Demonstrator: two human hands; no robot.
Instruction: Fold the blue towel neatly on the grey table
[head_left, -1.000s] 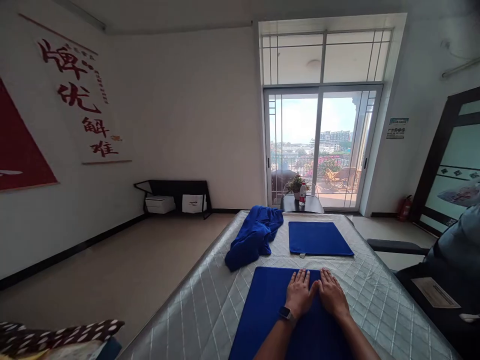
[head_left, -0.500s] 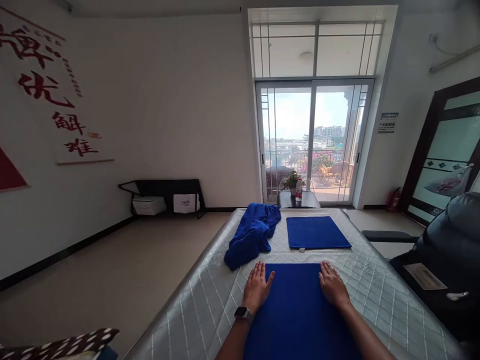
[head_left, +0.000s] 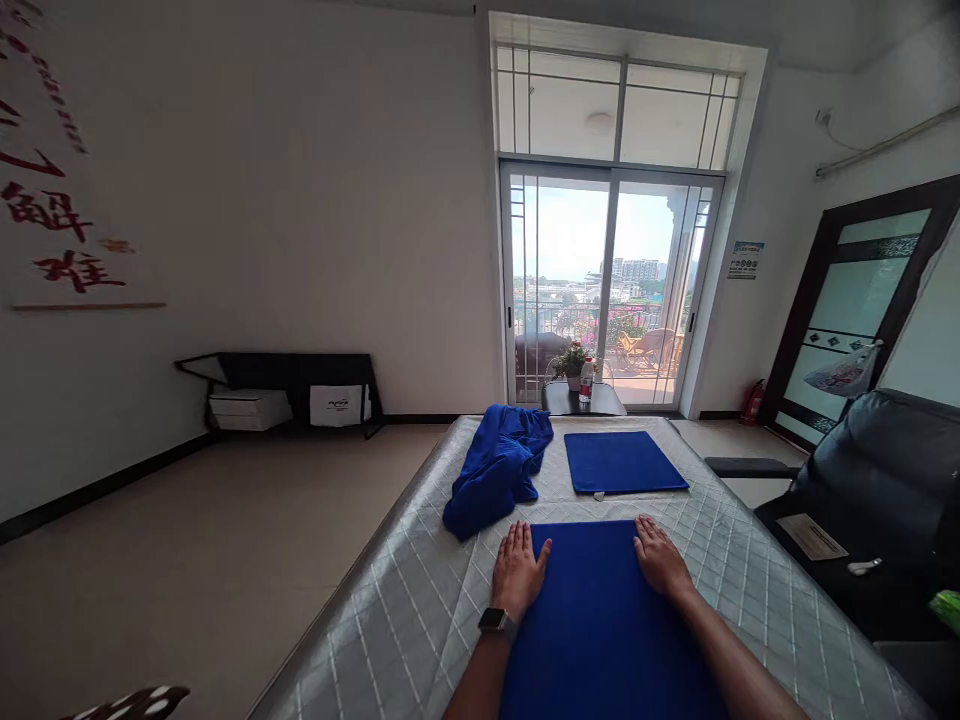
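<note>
L hand (head_left: 519,572) & R hand (head_left: 663,562) at far corners of near blue cloth (head_left: 592,630), flat on quilted surface (head_left: 405,600). Fingers extended, nothing gripped. Step: prob. smoothing/squaring edges; next move calls for light, even pressure.

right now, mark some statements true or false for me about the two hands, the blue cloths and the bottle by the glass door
1. The left hand, with a square-faced smartwatch at its wrist, is at the far left corner of the nearer flat blue cloth. True.
2. The right hand is clenched into a fist. False: it lies open at that cloth's far right corner.
3. A red-labelled plastic bottle stands upright beside the potted plant. True.
4. All the blue cloths lie flat. False: the crumpled blue cloth lies bunched up, left of the farther flat blue cloth in the view.
5. Neither hand touches the crumpled blue cloth. True.
</note>
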